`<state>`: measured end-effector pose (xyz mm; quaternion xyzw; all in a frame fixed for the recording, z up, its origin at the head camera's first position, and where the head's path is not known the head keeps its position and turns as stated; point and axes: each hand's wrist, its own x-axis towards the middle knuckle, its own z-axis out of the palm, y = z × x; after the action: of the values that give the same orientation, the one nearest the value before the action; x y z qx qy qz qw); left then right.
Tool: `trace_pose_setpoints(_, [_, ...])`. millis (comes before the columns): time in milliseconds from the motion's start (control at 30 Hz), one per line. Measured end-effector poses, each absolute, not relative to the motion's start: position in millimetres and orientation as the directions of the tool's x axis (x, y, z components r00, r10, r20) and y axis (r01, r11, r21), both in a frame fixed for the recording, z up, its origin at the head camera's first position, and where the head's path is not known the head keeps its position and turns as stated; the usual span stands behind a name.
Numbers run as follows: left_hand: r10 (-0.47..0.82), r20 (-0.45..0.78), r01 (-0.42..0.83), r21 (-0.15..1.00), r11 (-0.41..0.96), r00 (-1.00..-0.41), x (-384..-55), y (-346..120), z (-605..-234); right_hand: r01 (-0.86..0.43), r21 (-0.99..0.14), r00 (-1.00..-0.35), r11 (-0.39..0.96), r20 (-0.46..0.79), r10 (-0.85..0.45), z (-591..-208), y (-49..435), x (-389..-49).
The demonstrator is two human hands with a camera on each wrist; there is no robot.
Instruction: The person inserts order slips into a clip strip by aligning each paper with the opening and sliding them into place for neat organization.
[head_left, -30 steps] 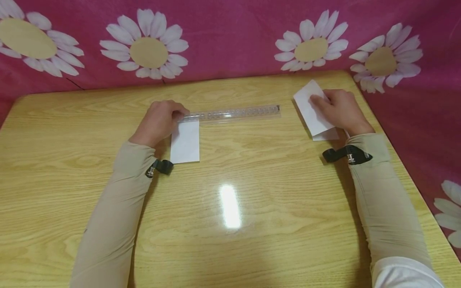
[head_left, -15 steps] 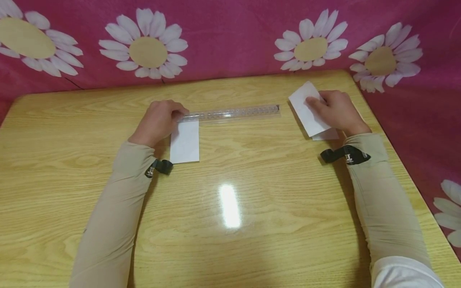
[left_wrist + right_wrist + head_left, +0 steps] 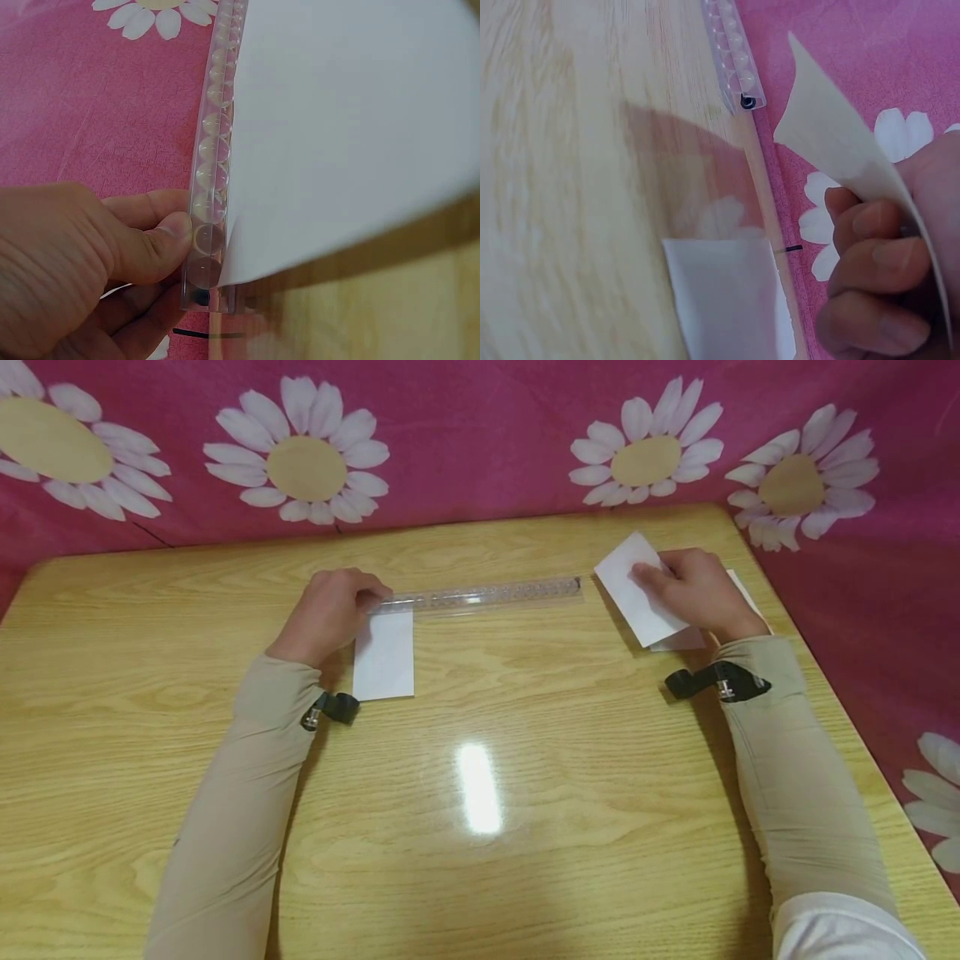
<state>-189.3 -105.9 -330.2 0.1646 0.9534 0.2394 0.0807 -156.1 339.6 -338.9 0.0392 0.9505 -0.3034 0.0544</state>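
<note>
My left hand [image 3: 326,617] pinches the left end of a clear plastic strip [image 3: 487,596] between thumb and fingers. In the left wrist view, a row of clear round balls or bumps [image 3: 213,150] runs along the strip. A white paper piece [image 3: 384,657] extends toward me from the strip's left end, its upper edge at the strip. At the right, my right hand [image 3: 701,593] grips another white paper piece [image 3: 636,593], held tilted, thumb on top and fingers curled beneath. That sheet stands apart from the strip's far end.
Another white paper [image 3: 724,300] lies on the wooden table [image 3: 480,718] under my right hand, partly hidden. A white edge [image 3: 742,593] shows beyond the right wrist. A pink flowered cloth [image 3: 480,443] rises behind the table and along its right side.
My right hand has shifted slightly left with its paper, and a white edge now shows beyond that wrist. The left hand and the clear strip have stayed in place.
</note>
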Motion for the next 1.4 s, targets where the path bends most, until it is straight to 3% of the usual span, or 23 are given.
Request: trace_pose_setpoints(1400, [0.347, -0.08, 0.267, 0.488, 0.831, -0.934, -187.6, -105.3, -328.9, 0.078, -0.553, -0.976, 0.829, -0.213, -0.051, -344.3, 331.0, -157.8])
